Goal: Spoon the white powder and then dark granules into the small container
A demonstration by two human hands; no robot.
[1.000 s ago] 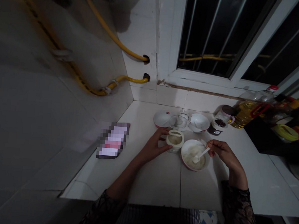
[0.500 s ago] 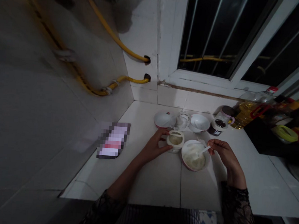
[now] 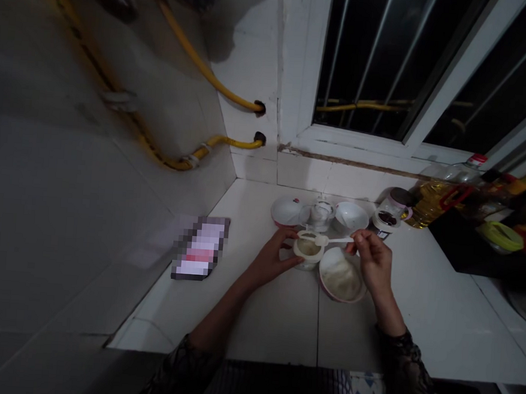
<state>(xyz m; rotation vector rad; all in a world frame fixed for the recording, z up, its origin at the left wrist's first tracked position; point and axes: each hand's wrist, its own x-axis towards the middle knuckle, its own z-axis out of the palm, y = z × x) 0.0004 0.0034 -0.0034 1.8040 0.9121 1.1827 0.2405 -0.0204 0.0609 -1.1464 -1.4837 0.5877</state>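
My left hand (image 3: 277, 255) is wrapped around the side of a small jar (image 3: 308, 261) with a pale rim and pale contents, standing on the counter. Between the fingers of my right hand (image 3: 373, 259) is the handle of a white spoon (image 3: 332, 241). The spoon's bowl is over the right part of the jar's mouth; whether anything lies in it is hard to make out. Just right of the jar and below the spoon stands a white bowl (image 3: 342, 276) with a pale, whitish mixture inside.
Behind the jar are a left bowl (image 3: 284, 212), a clear glass container (image 3: 318, 214) and a right bowl (image 3: 351, 217). A dark-filled jar (image 3: 385, 223) and an oil bottle (image 3: 425, 202) stand at right. A pixelated phone (image 3: 201, 250) is at left on the counter (image 3: 272, 318).
My right hand has lifted the spoon out of the white bowl and moved it left, over the small jar. My left hand has stayed on the jar.
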